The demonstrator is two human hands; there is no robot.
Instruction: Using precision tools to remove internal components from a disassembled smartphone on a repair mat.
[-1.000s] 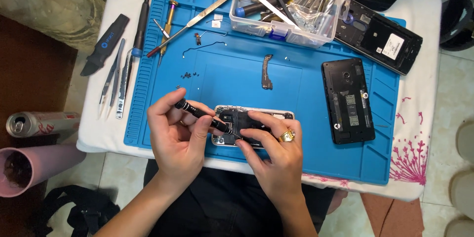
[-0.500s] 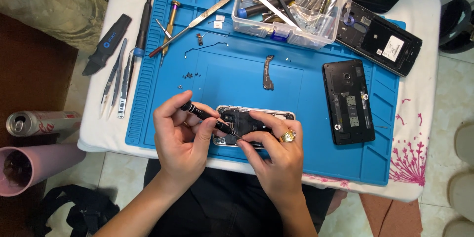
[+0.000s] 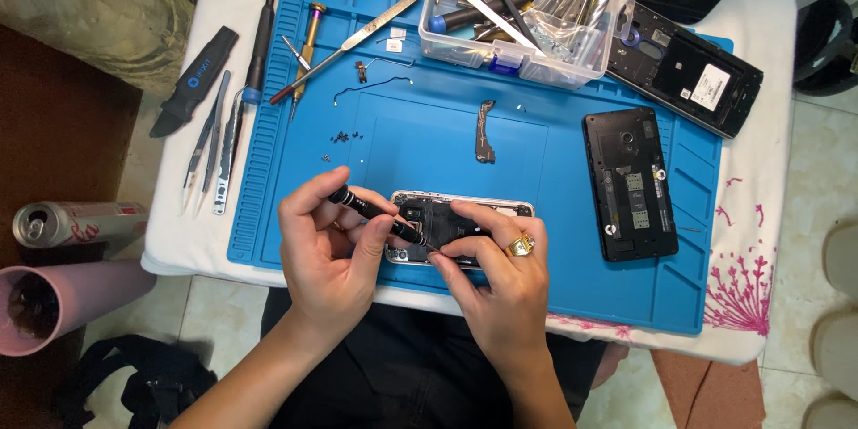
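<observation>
black and slim, a small screwdriver (image 3: 371, 213) is pinched in the fingers of the left hand (image 3: 326, 255), its tip set on the opened phone (image 3: 451, 223). the phone is lain at the near edge of the blue mat (image 3: 554, 161) and is gripped by the right hand (image 3: 496, 281), ring (image 3: 520, 246) on one finger. loose screws (image 3: 340, 137) are seen just beyond.

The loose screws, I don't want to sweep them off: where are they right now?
In the head view, the screws lie on the blue mat, left of centre, just above the left hand and below the thin cable.
</observation>
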